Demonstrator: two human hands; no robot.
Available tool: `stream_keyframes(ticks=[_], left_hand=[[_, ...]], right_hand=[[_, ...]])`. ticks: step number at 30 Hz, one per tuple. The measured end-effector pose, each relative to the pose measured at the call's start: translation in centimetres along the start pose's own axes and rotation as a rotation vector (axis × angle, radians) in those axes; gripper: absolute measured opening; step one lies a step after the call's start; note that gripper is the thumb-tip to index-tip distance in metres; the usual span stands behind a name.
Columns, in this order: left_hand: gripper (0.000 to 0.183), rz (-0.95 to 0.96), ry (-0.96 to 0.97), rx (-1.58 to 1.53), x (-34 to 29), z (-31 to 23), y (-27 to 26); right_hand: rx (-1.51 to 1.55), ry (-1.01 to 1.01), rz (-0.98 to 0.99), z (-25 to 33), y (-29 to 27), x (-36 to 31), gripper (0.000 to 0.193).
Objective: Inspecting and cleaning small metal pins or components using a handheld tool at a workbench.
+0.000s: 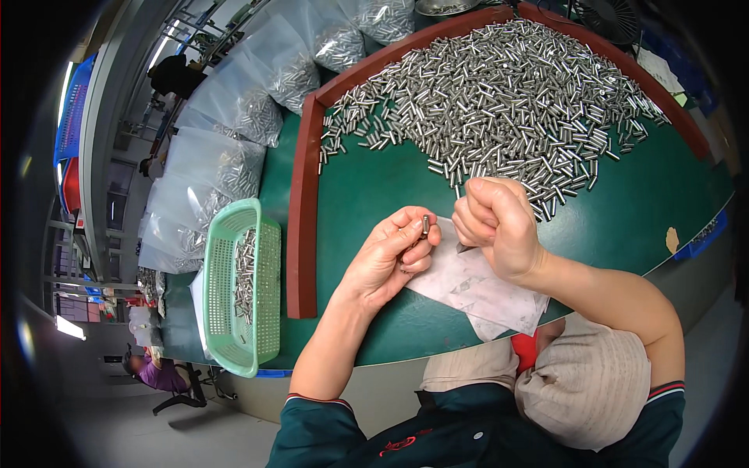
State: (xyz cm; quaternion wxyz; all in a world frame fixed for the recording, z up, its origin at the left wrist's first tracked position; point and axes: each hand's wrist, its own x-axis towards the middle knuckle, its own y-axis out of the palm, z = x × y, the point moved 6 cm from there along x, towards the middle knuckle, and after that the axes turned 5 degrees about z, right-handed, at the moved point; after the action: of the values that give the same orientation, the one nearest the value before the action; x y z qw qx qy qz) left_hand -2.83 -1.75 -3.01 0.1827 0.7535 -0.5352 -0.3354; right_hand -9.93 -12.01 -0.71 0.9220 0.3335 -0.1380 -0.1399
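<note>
My left hand pinches a small shiny metal cylinder upright between thumb and fingers, its other fingers curled in. To its right, my right hand is closed in a fist, with a dark pointed tip showing below its fingers; what it grips is mostly hidden. Beneath both hands lies a smudged white cloth or paper sheet on the green tabletop. Just beyond the hands spreads a large heap of similar metal cylinders.
Dark red wooden strips border the heap. Left of them stands a light green basket with metal cylinders inside. Clear plastic bags of cylinders line the far left. A blue tray sits at right; a seated person is far left.
</note>
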Motion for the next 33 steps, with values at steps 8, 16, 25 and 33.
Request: stream_keyframes(ticks=[8,16,25,33], left_hand=[[0.033,0.016,0.124,0.080,0.6,-2.2,-0.3],[0.010,-0.352,0.483,1.749,3.5,-6.5,1.6],[0.010,-0.238,0.459,1.996,3.3,-5.4,2.4],[0.007,-0.199,0.359,1.698,-0.9,-1.3,3.0]], right_hand=[[0.118,0.027,-0.023,-0.2,-0.5,0.3,0.039],[0.140,0.040,-0.046,-0.2,-0.3,0.4,0.038],[0.084,0.047,-0.044,0.0,-0.2,0.3,0.040],[0.090,-0.003,-0.019,0.2,0.0,0.1,0.039]])
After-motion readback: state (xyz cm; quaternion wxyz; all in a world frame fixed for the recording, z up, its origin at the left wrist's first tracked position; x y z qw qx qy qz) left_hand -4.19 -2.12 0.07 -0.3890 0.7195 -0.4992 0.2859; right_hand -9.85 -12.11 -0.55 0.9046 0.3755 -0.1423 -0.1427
